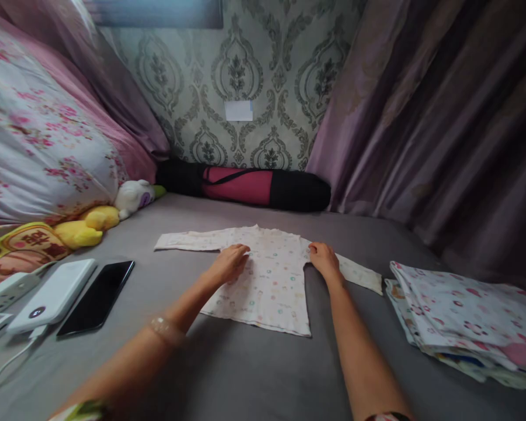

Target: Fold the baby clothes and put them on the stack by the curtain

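Shirt (pixel 274 280) spread flat, unfolded | left hand (pixel 231 264), right hand (pixel 326 261) at its sides, fingers curled, grip unclear | folded stack (pixel 473 313) nearby

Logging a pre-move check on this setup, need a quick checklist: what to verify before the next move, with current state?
1. Shirt spread out, body largely flat: ok.
2. Sleeves out to both sides: ok; left sleeve and right sleeve both extend from the body.
3. Left hand gripping fabric: cannot tell; it is over the shirt near the left armpit.
4. Right hand gripping fabric: cannot tell; its fingertips are at the right shoulder.
5. Right cuff clear of the folded stack: cannot tell; they lie very close.
6. Phone and power bank clear of the shirt: ok.
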The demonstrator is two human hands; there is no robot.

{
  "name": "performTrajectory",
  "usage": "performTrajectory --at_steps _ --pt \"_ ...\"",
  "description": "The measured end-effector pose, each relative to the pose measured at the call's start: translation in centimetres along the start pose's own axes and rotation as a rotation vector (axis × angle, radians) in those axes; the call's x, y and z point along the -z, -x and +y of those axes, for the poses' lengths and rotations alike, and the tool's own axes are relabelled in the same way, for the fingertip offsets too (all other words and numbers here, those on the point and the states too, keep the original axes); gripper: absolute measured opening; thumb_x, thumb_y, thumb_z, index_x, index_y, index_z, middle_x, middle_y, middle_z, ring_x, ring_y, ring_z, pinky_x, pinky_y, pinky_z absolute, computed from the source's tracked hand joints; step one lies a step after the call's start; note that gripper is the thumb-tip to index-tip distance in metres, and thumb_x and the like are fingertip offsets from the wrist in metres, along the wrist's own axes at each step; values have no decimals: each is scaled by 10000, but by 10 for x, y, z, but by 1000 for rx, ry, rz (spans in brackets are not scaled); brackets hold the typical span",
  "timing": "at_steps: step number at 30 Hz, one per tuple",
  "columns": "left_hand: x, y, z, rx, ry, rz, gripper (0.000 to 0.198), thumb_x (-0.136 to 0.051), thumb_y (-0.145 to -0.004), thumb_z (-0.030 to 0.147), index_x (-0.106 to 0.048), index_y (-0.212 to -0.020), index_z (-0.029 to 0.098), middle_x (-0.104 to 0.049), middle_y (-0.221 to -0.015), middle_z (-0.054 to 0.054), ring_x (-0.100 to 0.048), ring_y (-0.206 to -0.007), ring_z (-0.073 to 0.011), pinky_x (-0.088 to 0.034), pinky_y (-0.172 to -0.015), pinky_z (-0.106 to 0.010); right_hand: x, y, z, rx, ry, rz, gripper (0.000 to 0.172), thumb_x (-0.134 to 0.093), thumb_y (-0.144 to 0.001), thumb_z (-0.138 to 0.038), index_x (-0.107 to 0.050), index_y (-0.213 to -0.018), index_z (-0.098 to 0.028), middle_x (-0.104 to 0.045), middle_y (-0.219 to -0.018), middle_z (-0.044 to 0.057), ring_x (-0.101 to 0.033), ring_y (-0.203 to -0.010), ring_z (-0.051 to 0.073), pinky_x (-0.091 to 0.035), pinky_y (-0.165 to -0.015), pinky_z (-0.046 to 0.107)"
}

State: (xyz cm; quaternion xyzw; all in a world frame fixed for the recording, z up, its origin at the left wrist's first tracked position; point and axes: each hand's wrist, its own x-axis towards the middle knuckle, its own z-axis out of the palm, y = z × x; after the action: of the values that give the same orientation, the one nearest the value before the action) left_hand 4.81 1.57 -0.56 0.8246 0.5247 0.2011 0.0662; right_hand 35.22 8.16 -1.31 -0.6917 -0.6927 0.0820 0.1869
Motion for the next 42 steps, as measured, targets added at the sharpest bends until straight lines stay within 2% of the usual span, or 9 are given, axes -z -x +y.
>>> performTrajectory --at_steps 5,11,18,22,28,34,37,40,42 --pt "-30 -63 13 -87 76 -31 329 -366 -888 152 -600 -1118 169 -643 -1125 -115 -587 -1046 -200 -446 -940 -343 -8 11 -28 198 96 -40 363 -353 -943 -220 -629 -1177 -199 -599 -1275 82 -526 -1155 244 -393 -963 350" --pt "-49 -128 36 162 -29 -25 326 -401 -898 197 -590 -1147 101 -606 -1154 -193 -535 -1091 -266 -395 -941 -400 -13 16 -31 229 110 -123 381 -389 -939 -247 -564 -1272 -186 -462 -1431 83 -422 -1273 251 -345 -1026 375" --pt "-62 -172 26 273 -109 -142 220 -530 -821 244 -654 -976 147 -623 -1092 -177 -488 -1085 -331 -351 -875 -462 -10 17 -33 225 85 -167 484 -354 -915 -238 -462 -1385 -197 -384 -1495 65 -380 -1283 290 -325 -1015 444" --pt "-65 -174 25 257 -133 -135 242 -507 -815 209 -622 -1023 169 -613 -1110 -145 -472 -1097 -313 -338 -871 -436 -18 18 -36 196 109 -153 548 -361 -883 -225 -407 -1428 -188 -299 -1540 58 -336 -1296 318 -286 -1022 480" --pt "-82 -149 33 254 -188 -12 350 -341 -889 179 -511 -1190 130 -547 -1184 -167 -444 -1094 -313 -316 -902 -451 -22 21 -38 166 91 -173 542 -351 -899 -238 -396 -1436 -191 -309 -1538 29 -292 -1338 303 -268 -1052 478" --pt "-85 -142 37 156 -222 126 412 -342 -905 187 -450 -1300 141 -486 -1280 -167 -423 -1122 -301 -307 -934 -433 6 2 -9 165 -152 -222 514 -405 -899 -215 -428 -1411 -179 -430 -1468 60 -406 -1311 195 -315 -1074 335" --pt "-79 -139 45 101 -195 121 388 -337 -913 195 -477 -1272 152 -512 -1248 -160 -440 -1099 -294 -316 -927 -442 32 -5 30 -30 -137 -134 472 -415 -889 -162 -500 -1352 -173 -549 -1356 89 -516 -1221 184 -377 -1021 294" --pt "-74 -134 57 -28 -106 105 351 -329 -930 229 -517 -1221 174 -555 -1206 -134 -469 -1081 -274 -337 -928 -442 50 0 68 -379 57 -93 383 -505 -832 -150 -635 -1188 -206 -671 -1126 117 -601 -1100 238 -452 -924 342" --pt "-74 -132 64 -154 -14 57 328 -345 -933 251 -548 -1182 183 -582 -1190 -116 -496 -1080 -256 -355 -944 -435 55 8 82 -459 107 -79 331 -529 -818 -160 -667 -1116 -199 -664 -1111 151 -589 -1114 267 -459 -906 379"
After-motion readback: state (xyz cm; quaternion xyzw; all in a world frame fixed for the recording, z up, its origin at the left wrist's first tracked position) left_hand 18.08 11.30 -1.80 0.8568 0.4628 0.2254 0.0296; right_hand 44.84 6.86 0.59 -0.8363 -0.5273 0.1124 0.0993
